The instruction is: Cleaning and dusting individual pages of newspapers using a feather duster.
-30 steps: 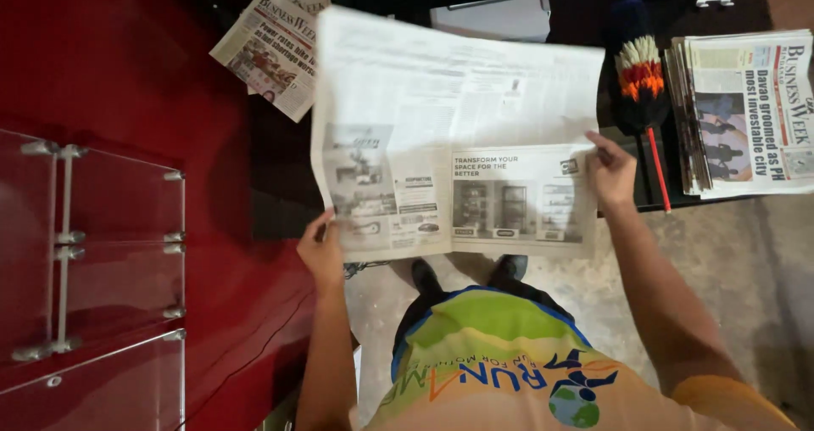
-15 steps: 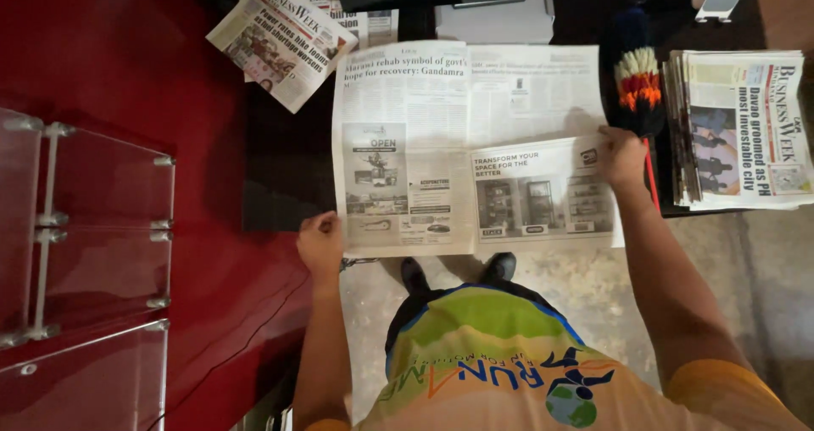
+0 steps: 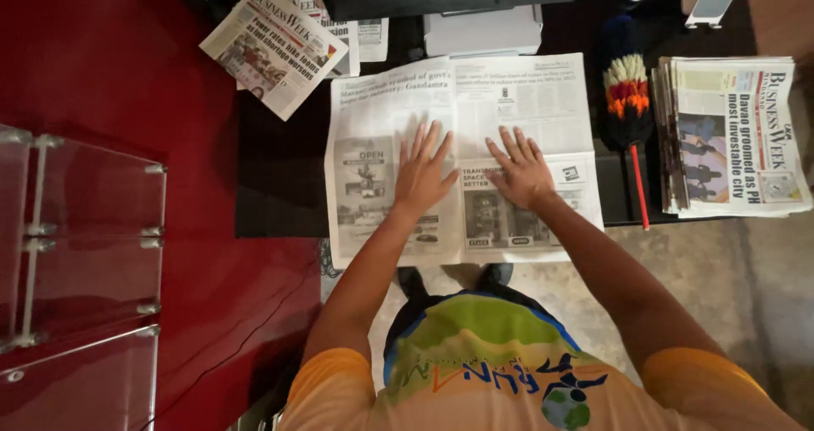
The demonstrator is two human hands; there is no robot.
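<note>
An opened newspaper (image 3: 373, 109) lies spread flat on a dark table (image 3: 280, 185), its lower edge hanging past the table's front. My left hand (image 3: 422, 175) rests palm down on it just left of the centre fold, fingers spread. Just right of the fold, my right hand (image 3: 519, 172) is pressed flat the same way. Neither hand grips anything.
A stack of folded newspapers (image 3: 729, 134) sits at the right, with a multicoloured feather duster (image 3: 627, 100) on a red handle beside it. Another folded paper (image 3: 271, 45) lies at the upper left. A clear acrylic case (image 3: 85, 261) stands at the left on red flooring.
The newspaper, held up by its lower corners before, now lies flat on the table. Both hands have let go of the edges and moved onto the middle of the page.
</note>
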